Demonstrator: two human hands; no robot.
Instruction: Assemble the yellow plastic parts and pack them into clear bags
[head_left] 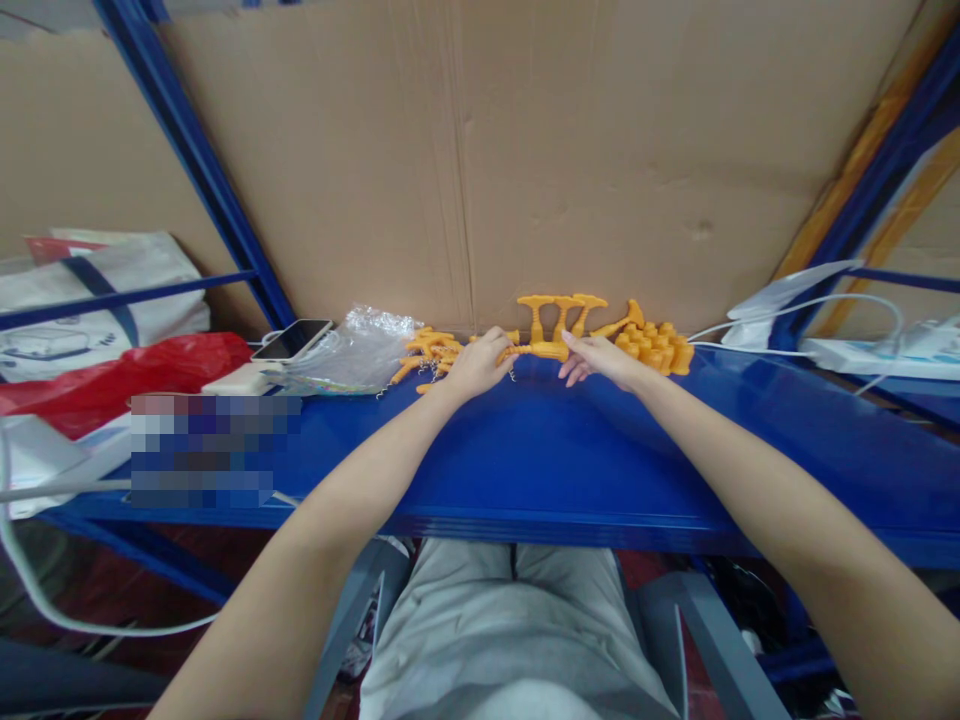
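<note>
An orange plastic part [541, 350] lies across the back of the blue shelf [570, 450], held between both hands. My left hand [480, 362] grips its left end, and my right hand [596, 358] pinches its right end. Behind it stand three T-shaped orange pieces [561, 312] against the cardboard wall. A pile of orange parts with small metal springs [429, 352] lies left of my left hand. A cluster of short orange caps [656, 345] sits right of my right hand.
A crumpled clear plastic bag [352, 350], a phone [292, 338] and a white charger [232, 380] lie left. A red bag [112, 375] and white bag [97, 290] sit far left. A white power strip [877, 352] with cables is at right. Cardboard [525, 150] backs the shelf.
</note>
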